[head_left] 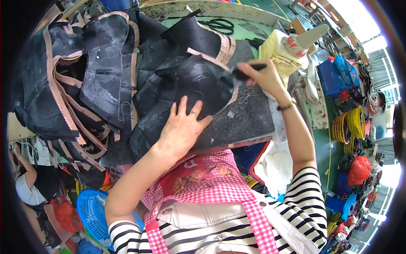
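A black shoe upper with a pink saw-toothed edging lies on the dark work board in front of me. My left hand rests on its near side with the fingers spread, pressing the piece down. In my right hand is a black-handled brush, and its blurred bristles meet the right side of the upper by the pink edge. Whitish smears show on the black surface. Another black upper with pink edging lies just behind.
Several black uppers with pink edging form a pile at the left. A caked yellowish container with a pale cone-shaped bottle stands at the back right. Black cord lies coiled behind. A blue basket sits lower left; another person's arm shows far left.
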`<state>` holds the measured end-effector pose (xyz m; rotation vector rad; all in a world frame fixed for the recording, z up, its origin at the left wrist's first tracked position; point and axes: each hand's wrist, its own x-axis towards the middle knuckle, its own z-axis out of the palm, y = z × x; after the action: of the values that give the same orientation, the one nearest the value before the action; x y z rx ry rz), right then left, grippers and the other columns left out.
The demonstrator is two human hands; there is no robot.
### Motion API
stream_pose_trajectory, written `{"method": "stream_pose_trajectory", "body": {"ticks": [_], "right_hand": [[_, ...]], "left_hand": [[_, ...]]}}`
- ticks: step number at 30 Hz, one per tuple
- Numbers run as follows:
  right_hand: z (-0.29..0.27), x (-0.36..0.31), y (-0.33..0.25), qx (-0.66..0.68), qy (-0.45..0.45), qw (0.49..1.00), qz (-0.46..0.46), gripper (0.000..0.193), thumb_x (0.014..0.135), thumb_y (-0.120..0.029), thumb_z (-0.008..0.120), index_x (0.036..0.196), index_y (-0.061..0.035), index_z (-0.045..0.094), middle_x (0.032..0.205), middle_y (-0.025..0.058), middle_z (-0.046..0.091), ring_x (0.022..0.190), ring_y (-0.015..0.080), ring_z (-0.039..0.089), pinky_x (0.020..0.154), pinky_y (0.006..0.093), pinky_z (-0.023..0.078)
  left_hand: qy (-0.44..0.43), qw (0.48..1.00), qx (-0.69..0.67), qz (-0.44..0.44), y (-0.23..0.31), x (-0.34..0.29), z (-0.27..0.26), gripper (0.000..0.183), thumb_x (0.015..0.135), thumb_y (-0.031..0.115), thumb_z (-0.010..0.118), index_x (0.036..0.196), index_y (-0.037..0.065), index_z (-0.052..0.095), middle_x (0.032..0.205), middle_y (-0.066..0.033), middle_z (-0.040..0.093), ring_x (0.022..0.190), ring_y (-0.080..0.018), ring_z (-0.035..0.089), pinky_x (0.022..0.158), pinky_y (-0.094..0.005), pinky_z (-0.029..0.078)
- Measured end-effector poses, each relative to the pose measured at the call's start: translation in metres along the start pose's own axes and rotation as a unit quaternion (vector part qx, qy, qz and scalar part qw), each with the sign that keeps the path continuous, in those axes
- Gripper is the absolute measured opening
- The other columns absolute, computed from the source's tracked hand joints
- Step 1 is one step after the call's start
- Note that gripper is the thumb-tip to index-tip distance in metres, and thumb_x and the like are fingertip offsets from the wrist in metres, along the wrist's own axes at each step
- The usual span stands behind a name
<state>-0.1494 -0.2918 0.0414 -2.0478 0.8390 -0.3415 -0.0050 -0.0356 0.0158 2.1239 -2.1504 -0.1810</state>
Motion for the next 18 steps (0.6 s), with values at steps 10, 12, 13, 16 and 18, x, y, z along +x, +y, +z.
{"method": "stream_pose_trajectory", "body": {"ticks": [10, 12, 13, 16, 18], "right_hand": [[0.061, -0.037, -0.013, -0.028, 0.007, 0.964, -0.265, 0.013, 0.083, -0.013, 0.075, 0.080, -0.0004, 0.072, 0.066, 0.0110, 0.066, 0.058, 0.0150, 0.063, 0.054, 0.0304, 0.048], [0.059, 0.013, -0.004, -0.075, 0.098, 0.975, -0.184, 0.019, 0.086, -0.020, 0.073, 0.083, -0.0009, 0.072, 0.068, 0.0111, 0.066, 0.058, 0.0127, 0.062, 0.055, 0.0304, 0.048], [0.061, 0.031, -0.008, -0.045, 0.128, 0.973, -0.187, 0.016, 0.085, -0.019, 0.074, 0.087, -0.0026, 0.073, 0.071, 0.0113, 0.067, 0.061, 0.0146, 0.064, 0.056, 0.0308, 0.049], [0.071, 0.044, -0.019, -0.103, 0.126, 0.907, -0.389, 0.017, 0.084, -0.018, 0.075, 0.089, -0.0020, 0.073, 0.075, 0.0121, 0.068, 0.064, 0.0177, 0.065, 0.059, 0.0305, 0.050], [0.074, 0.035, -0.027, -0.069, 0.068, 0.923, -0.372, 0.013, 0.084, -0.012, 0.072, 0.089, -0.0001, 0.071, 0.078, 0.0130, 0.068, 0.068, 0.0231, 0.066, 0.064, 0.0321, 0.051]], "left_hand": [[0.113, 0.993, -0.045, 0.000, -0.005, -0.007, 0.022, 0.031, 0.081, 0.001, 0.056, 0.112, 0.001, 0.057, 0.121, -0.0209, 0.053, 0.127, -0.0437, 0.046, 0.107, -0.0545, 0.039], [0.104, 0.994, -0.042, 0.011, -0.004, -0.007, 0.020, 0.028, 0.080, 0.000, 0.056, 0.108, -0.001, 0.057, 0.118, -0.0208, 0.055, 0.127, -0.0432, 0.046, 0.107, -0.0546, 0.039], [0.108, 0.994, -0.035, 0.006, -0.004, -0.007, 0.021, 0.026, 0.080, -0.001, 0.056, 0.106, 0.000, 0.058, 0.118, -0.0197, 0.055, 0.128, -0.0426, 0.046, 0.107, -0.0534, 0.039], [0.137, 0.989, -0.059, 0.001, -0.007, -0.008, 0.027, 0.026, 0.080, -0.002, 0.056, 0.105, 0.001, 0.059, 0.118, -0.0193, 0.054, 0.128, -0.0417, 0.045, 0.108, -0.0521, 0.039], [0.192, 0.978, -0.087, -0.015, -0.008, -0.008, 0.027, 0.024, 0.079, -0.004, 0.055, 0.102, 0.001, 0.059, 0.114, -0.0191, 0.056, 0.122, -0.0395, 0.051, 0.105, -0.0511, 0.042]]}}
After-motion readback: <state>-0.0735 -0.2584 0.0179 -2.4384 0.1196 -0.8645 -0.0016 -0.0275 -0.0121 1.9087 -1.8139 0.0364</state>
